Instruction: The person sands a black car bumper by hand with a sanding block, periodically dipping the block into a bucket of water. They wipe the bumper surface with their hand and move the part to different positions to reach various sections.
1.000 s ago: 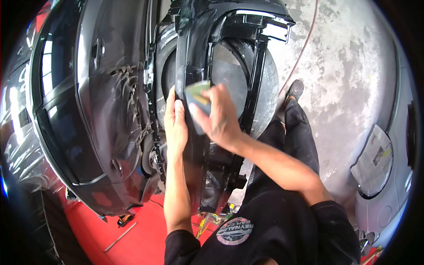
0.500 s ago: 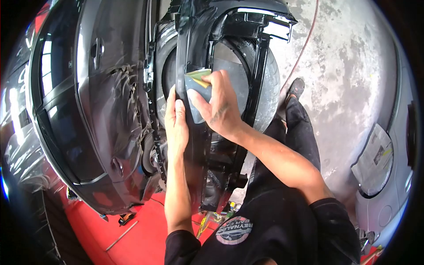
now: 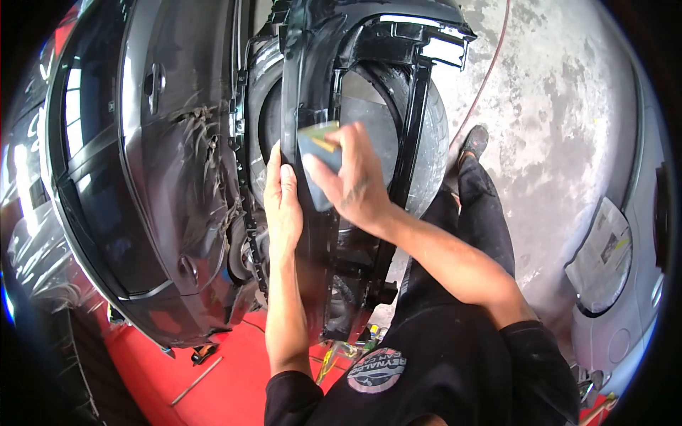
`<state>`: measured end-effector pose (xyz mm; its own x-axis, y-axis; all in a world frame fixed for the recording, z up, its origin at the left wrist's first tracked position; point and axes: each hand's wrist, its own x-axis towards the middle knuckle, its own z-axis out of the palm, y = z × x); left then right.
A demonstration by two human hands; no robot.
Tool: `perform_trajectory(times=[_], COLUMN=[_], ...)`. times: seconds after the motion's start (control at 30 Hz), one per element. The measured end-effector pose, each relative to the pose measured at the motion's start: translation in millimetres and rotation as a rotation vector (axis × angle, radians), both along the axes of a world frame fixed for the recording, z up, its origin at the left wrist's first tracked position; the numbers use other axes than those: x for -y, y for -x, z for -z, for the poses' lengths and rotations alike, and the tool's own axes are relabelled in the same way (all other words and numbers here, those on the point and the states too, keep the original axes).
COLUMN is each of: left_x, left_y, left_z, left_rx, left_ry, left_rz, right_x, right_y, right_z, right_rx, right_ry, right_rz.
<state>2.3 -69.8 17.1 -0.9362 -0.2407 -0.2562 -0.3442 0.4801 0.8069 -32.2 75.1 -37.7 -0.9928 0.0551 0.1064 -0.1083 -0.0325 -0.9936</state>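
A glossy black car bumper (image 3: 312, 92) runs lengthwise before me, resting over a tyre (image 3: 433, 149). My left hand (image 3: 285, 206) grips the bumper's left edge, thumb on top and fingers along the side. In my right hand (image 3: 359, 181) is a folded sheet of sandpaper (image 3: 310, 147), grey on one face and yellow-green on its folded back. The hand is slightly blurred, fingers closed round the sheet, which lies against the bumper's upper face just right of my left hand.
On the left stands a dark car (image 3: 192, 71) with a crumpled, torn side panel. A silver car (image 3: 632, 312) with newspaper (image 3: 602, 255) over part of it is at the right. A hose (image 3: 490, 78) crosses the concrete floor; a rod (image 3: 197, 381) lies on the red floor (image 3: 234, 390).
My right hand and the sandpaper have slid a short way along the bumper toward my body. My left hand stays at nearly the same place on the edge.
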Motion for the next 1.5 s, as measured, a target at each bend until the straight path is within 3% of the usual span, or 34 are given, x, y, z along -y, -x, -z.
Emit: perform_trajectory(times=[0.23, 0.57, 0.63, 0.77, 0.93, 1.07, 1.27, 1.4, 1.5], left_x=[-5.9, -1.6, -1.2, 5.8, 1.3, 0.2, 3.4, -9.8, -14.0], left_y=[1.1, -1.6, -1.3, -2.2, -3.9, 1.4, -4.0, -3.9, 8.1], left_z=[-6.4, 1.5, 2.4, 5.3, 3.9, 1.0, 4.1, -2.0, -11.7], left_rx=[0.024, -0.003, -0.028, -0.008, -0.041, 0.0, -0.025, -0.069, 0.014], left_ry=[0.089, 0.021, -0.005, 0.054, 0.015, 0.067, 0.046, 0.4, 0.443], left_rz=[0.003, -0.014, -0.019, 0.005, -0.013, 0.015, 0.042, 0.146, 0.174], right_x=[-5.5, -7.9, -4.0, -5.0, -7.5, -3.0, -30.5, -85.7, -123.8], right_y=[-15.6, -3.1, 10.9, -28.5, 13.7, -31.8, 39.4, 43.7, 21.0], right_z=[-2.8, -3.2, 0.3, -2.4, -0.1, 1.7, 0.1, -14.6, -19.4], right_rx=[-0.047, 0.004, -0.011, -0.071, -0.049, -0.072, -0.068, 0.062, 0.14], right_ry=[-0.064, -0.019, -0.01, -0.073, -0.052, -0.072, 0.026, 0.335, 0.327], right_rz=[-0.052, -0.047, 0.063, -0.029, 0.013, -0.056, 0.089, 0.12, 0.108])
